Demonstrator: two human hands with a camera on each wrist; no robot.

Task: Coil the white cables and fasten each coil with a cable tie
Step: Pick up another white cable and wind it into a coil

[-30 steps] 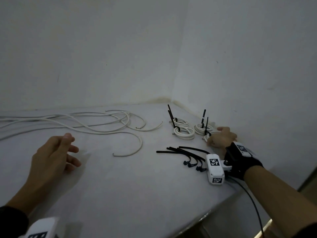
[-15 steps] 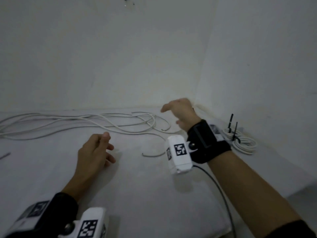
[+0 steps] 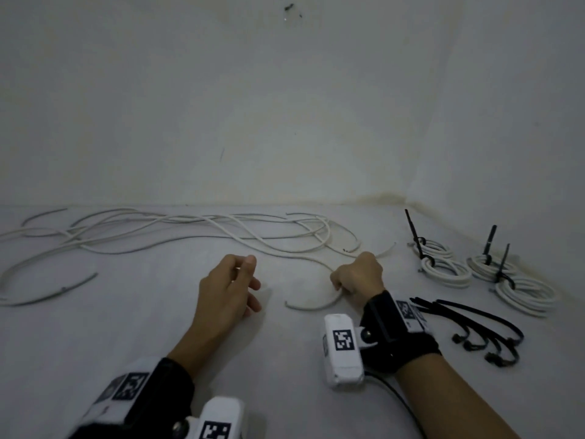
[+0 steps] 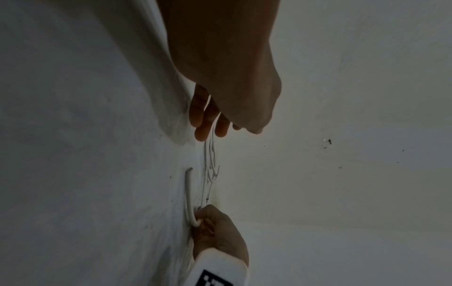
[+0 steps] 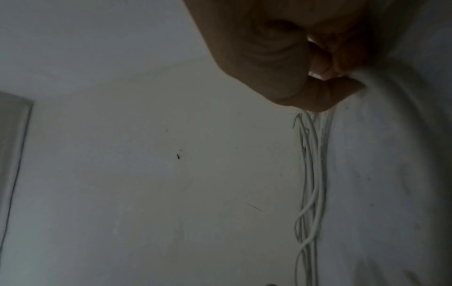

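Note:
Loose white cables (image 3: 190,232) sprawl along the back of the white table (image 3: 126,343). My right hand (image 3: 340,285) grips one white cable (image 3: 311,307) just before its curved free end; in the left wrist view the right hand's fingers (image 4: 203,222) curl round that cable (image 4: 188,193). In the right wrist view the right hand (image 5: 325,77) is a closed fist, with cables (image 5: 310,174) running beyond it. My left hand (image 3: 250,280) hovers just left of the cable end, fingers relaxed (image 4: 208,120) and holding nothing. Black cable ties (image 3: 468,324) lie right of my right wrist.
Several tied white coils (image 3: 443,269) (image 3: 525,293) with black tie tails sticking up sit in the back right corner. Walls close the table at the back and on the right. A further cable (image 3: 47,293) lies at far left.
My right hand left the coils at the right, swung left over the table and now grips a loose cable near its end. The left hand stayed relaxed and empty. The view turned left.

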